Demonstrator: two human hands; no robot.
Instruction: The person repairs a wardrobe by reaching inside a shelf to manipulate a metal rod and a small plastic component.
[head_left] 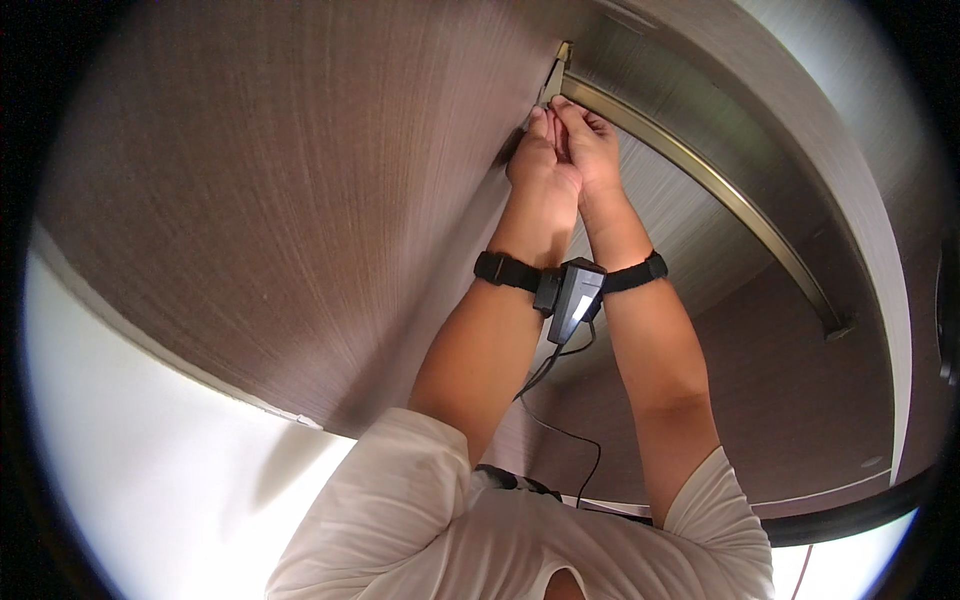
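Observation:
Both hands are raised together at the end bracket (pixel 556 70) of a long brass-coloured rail (pixel 700 165), fixed against a wood-grain panel (pixel 280 180). My left hand (pixel 535 152) is closed, its thumb up at the lower part of the bracket. My right hand (pixel 593 142) is beside it, fingers curled and thumb reaching to the same spot under the rail's end. Whatever lies between the fingertips is hidden or too small to make out. Both forearms carry black straps with small devices (pixel 575 300) and cables.
The rail runs down-right to another bracket (pixel 838 324) on a darker panel (pixel 800 400). A curved-looking pale edge (pixel 895 380) borders the right side. A white surface (pixel 130 380) lies beyond the panel's edge at lower left. A dark curved band (pixel 850 515) crosses the lower right.

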